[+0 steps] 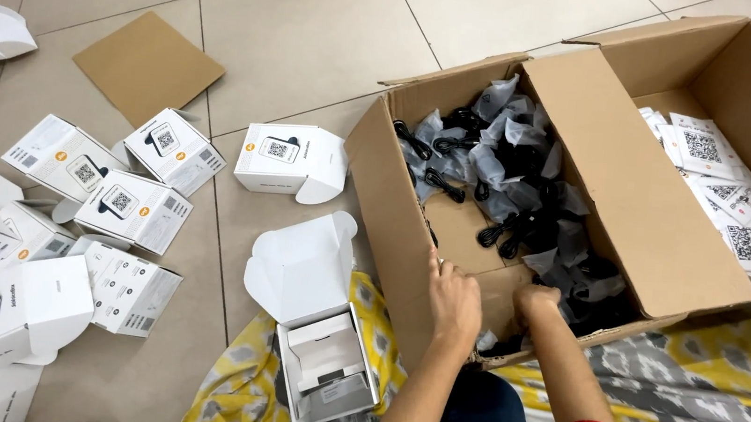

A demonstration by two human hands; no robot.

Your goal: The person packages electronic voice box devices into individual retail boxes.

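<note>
While bracing cardboard box (394, 213) with flat left hand (455, 300), fingers together, dug right hand (534, 305), fingers hidden, into bagged cables (527, 200) at twelve o'clock. Judged light, soft, slippery; best pinched mid-bag.

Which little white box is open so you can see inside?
The small white box on the yellow patterned cloth, lid flipped up beside the left hand. The others on the floor look closed.

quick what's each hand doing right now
Left hand: open, resting on the cardboard box wall.
Right hand: inside the box among bagged cables; grip cannot be told.
</note>
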